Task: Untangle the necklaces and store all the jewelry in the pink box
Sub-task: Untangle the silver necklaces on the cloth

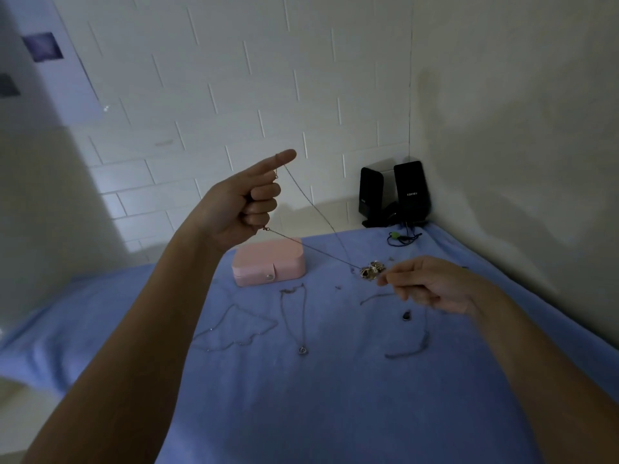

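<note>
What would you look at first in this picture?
The raised left hand in the middle, forefinger pointing, with a thin chain draped over it. The chain stretches down to a gold cluster pinched by the right hand. Behind them a closed pink box sits on the blue cloth.

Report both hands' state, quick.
Left hand: closed, holding the necklace chain.
Right hand: closed, pinching that chain's lower end.

Pink box [269, 262] shut. Thin chain [311, 203] stretched taut in air. Heart-pendant necklace [303, 349] flat, near box.
</note>
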